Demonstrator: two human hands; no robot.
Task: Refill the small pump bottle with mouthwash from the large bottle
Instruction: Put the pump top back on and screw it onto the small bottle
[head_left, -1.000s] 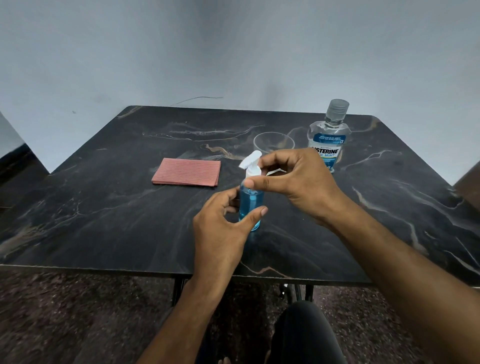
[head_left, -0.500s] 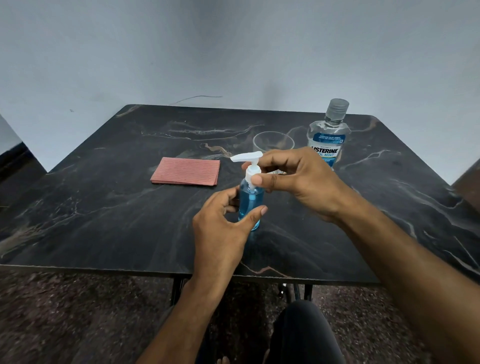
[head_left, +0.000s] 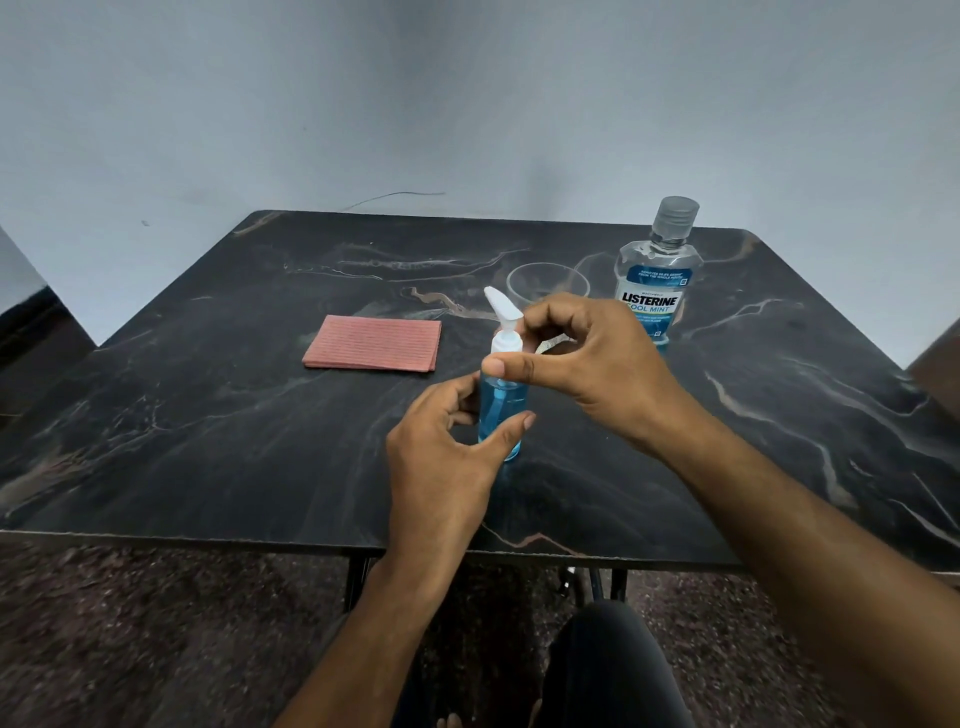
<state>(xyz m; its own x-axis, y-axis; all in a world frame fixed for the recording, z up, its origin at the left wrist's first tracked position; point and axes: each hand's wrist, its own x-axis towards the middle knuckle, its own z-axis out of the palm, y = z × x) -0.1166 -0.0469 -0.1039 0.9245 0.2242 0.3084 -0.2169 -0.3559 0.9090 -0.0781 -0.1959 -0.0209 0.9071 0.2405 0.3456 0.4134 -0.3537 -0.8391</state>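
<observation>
The small pump bottle (head_left: 500, 410), clear with blue liquid and a white pump head (head_left: 503, 312), stands upright on the dark marble table (head_left: 208, 441) near its front middle. My left hand (head_left: 441, 462) grips the bottle's body from the left, thumb across its front. My right hand (head_left: 587, 364) pinches the white pump collar at the neck, thumb in front and fingers curled behind. The large mouthwash bottle (head_left: 657, 283), clear with a blue label and its cap on, stands upright at the back right, apart from both hands.
An empty clear glass (head_left: 545, 283) stands just behind the pump bottle, partly hidden by my right hand. A folded pink cloth (head_left: 374, 343) lies to the left. The table's front edge runs close below my left wrist. My dark-clad knee (head_left: 613, 665) shows under the table.
The pump nozzle has swung round: it pointed left half a second ago and now points up and back-left. My right hand turned with it at the neck. My left hand kept still on the bottle.
</observation>
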